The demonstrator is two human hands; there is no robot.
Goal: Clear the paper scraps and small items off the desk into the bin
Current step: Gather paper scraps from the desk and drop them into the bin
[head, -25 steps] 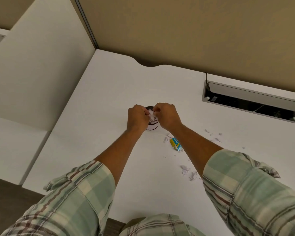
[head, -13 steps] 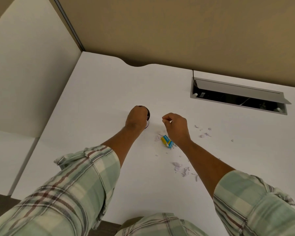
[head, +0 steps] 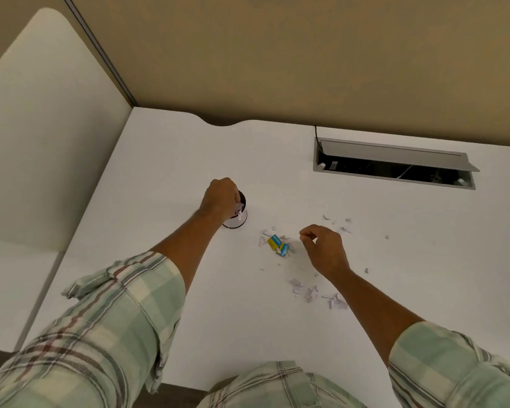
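Note:
A small round white bin point(head: 238, 221) with a dark rim stands on the white desk point(head: 171, 178). My left hand point(head: 220, 198) is directly over it, fingers closed on a bit of white paper scrap point(head: 241, 212) that hangs at the bin's mouth. My right hand point(head: 324, 249) hovers low over the desk to the right, fingers loosely curled and apart, holding nothing. Between the hands lies a small yellow and blue box point(head: 278, 245) among torn scraps. More paper scraps lie near my right forearm point(head: 318, 294) and beyond my right hand point(head: 337, 224).
An open grey cable tray point(head: 395, 166) is sunk into the desk at the back right. A tan partition wall point(head: 277, 54) runs along the back edge, and a cream side panel point(head: 42, 142) stands on the left. A few single scraps point(head: 387, 237) lie further right.
Both hands were together over the bin a second ago. My right hand has come away to the right and down, past the yellow and blue box. My left hand stays at the bin.

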